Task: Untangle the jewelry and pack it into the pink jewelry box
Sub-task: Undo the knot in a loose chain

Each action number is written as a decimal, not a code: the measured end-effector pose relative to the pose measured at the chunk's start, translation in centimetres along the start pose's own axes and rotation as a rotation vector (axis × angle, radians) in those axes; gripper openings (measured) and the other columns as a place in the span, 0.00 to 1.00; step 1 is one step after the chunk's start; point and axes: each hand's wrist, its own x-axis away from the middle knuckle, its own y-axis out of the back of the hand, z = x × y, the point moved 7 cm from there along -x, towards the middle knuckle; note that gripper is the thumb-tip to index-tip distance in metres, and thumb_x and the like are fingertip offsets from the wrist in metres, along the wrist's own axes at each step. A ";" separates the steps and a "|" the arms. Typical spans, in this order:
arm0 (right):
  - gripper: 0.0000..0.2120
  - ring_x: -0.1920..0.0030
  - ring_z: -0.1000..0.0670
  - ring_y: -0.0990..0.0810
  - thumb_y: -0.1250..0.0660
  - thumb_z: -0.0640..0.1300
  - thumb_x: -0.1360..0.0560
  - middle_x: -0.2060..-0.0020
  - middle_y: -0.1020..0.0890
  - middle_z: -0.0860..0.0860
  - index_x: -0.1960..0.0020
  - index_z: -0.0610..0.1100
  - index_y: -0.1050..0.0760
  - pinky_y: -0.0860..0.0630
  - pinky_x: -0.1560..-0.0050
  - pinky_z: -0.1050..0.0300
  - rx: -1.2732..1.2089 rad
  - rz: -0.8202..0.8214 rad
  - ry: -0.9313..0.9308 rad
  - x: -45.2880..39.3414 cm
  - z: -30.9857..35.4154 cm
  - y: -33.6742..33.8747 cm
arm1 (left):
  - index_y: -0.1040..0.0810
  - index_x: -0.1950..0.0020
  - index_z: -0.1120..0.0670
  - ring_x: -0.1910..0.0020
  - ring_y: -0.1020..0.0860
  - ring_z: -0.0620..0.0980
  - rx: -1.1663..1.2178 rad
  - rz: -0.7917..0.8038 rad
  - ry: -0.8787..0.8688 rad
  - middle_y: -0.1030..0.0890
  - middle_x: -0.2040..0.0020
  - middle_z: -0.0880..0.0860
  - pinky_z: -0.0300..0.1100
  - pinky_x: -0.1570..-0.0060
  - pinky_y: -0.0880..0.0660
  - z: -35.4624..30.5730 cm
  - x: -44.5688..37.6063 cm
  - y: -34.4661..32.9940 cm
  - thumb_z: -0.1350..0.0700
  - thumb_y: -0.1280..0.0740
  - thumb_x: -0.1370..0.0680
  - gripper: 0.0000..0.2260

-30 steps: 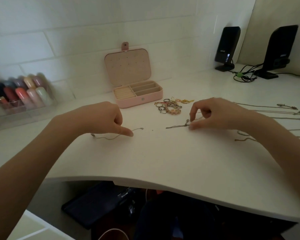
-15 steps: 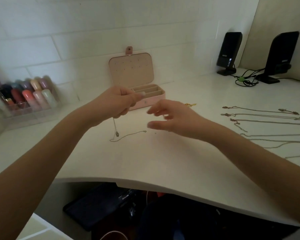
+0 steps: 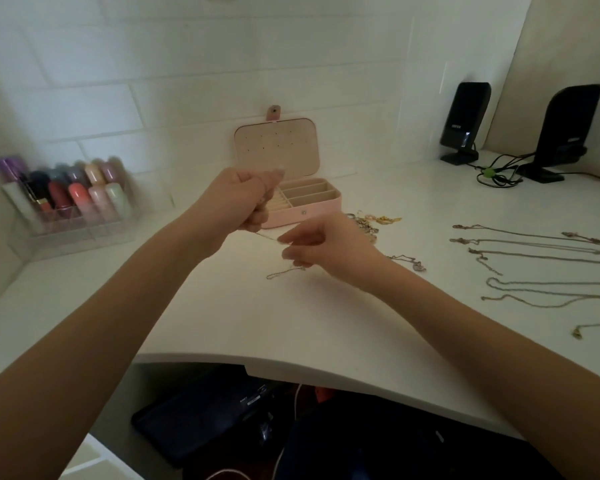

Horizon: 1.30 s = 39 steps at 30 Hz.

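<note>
The pink jewelry box (image 3: 312, 207) stands open against the wall, lid up, its compartments showing. My left hand (image 3: 243, 199) hovers in front of it, fingers curled round one end of a thin silver chain (image 3: 284, 271). The chain runs down to my right hand (image 3: 323, 245), which pinches it lower; its loose end trails on the white desk (image 3: 257, 317). A small heap of rings and gold pieces (image 3: 371, 221) lies right of the box. Several straightened chains (image 3: 534, 258) lie in rows at the right.
A clear organizer with lipsticks (image 3: 70, 202) stands at the left by the wall. Two black speakers (image 3: 465, 123) and a bundle of cables (image 3: 496, 174) occupy the back right corner. The desk's curved front edge runs below my forearms.
My left hand has lifted the chain from the desk up in front of the box. My right hand left the other chain, moved left and now pinches the lifted one.
</note>
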 end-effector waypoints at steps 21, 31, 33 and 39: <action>0.04 0.67 0.52 0.20 0.26 0.39 0.28 0.62 0.16 0.42 0.54 0.40 0.16 0.19 0.58 0.55 0.058 -0.173 -0.060 0.7 -1.6 5.9 | 0.30 0.63 0.56 0.82 0.43 0.42 0.326 -0.283 0.305 0.41 0.73 0.47 0.31 0.84 0.47 4.9 0.3 4.9 0.53 0.38 0.19 0.14; 0.02 0.66 0.42 0.22 0.29 0.32 0.27 0.64 0.18 0.34 0.55 0.36 0.18 0.23 0.57 0.45 -0.085 -0.250 -0.025 1.1 -2.1 7.9 | 0.17 0.66 0.56 0.80 0.42 0.44 -0.572 0.124 0.245 0.38 0.79 0.46 0.36 0.78 0.45 4.3 1.1 3.6 0.47 0.30 0.25 0.15; 0.03 0.66 0.44 0.22 0.30 0.30 0.27 0.65 0.19 0.34 0.54 0.35 0.19 0.24 0.58 0.47 -0.137 -0.250 -0.007 1.2 -1.8 7.8 | 0.16 0.64 0.55 0.78 0.43 0.46 -0.521 0.201 0.254 0.39 0.76 0.48 0.37 0.77 0.46 4.6 1.3 2.6 0.47 0.30 0.24 0.14; 0.05 0.64 0.51 0.17 0.30 0.31 0.27 0.64 0.17 0.43 0.53 0.37 0.19 0.20 0.58 0.63 -0.307 -0.277 0.004 1.2 -1.5 8.6 | 0.16 0.56 0.54 0.76 0.36 0.44 -0.432 0.358 0.265 0.33 0.75 0.46 0.36 0.74 0.39 4.7 1.6 1.3 0.50 0.31 0.24 0.08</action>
